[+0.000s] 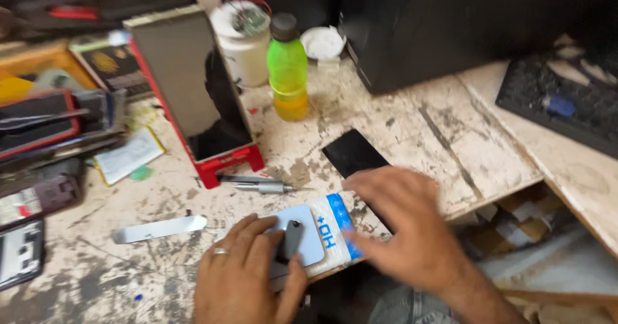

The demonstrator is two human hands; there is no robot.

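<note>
**Inspector:** Head view, lower centre. Left hand [248,276] lies at six o'clock on the counter [412,131], a ring on one finger. Its grip is closed on a small dark grey tool [291,239], thumb below and fingers over, pressing it onto a pale blue-grey phone [302,237].

**Clerk:** And the phone's position?

**Inspector:** Flat at the counter's near edge, directly under that grip, resting on a white packet with a blue band [335,230]. Right hand [402,224] sits at three o'clock from the phone, blurred. Fingers spread, fingertips touching the packet's blue edge; grip loose, holding nothing.

**Clerk:** Surroundings?

**Inspector:** Black glass panel [354,153] at one o'clock from the phone, partly under the right hand. Metal screwdriver [261,185] at eleven o'clock, flat metal blade [158,228] at nine o'clock. Red-framed stand with a tilted screen [193,92] further at eleven, green bottle [287,66] at twelve. Counter surface is scuffed and stained.
</note>
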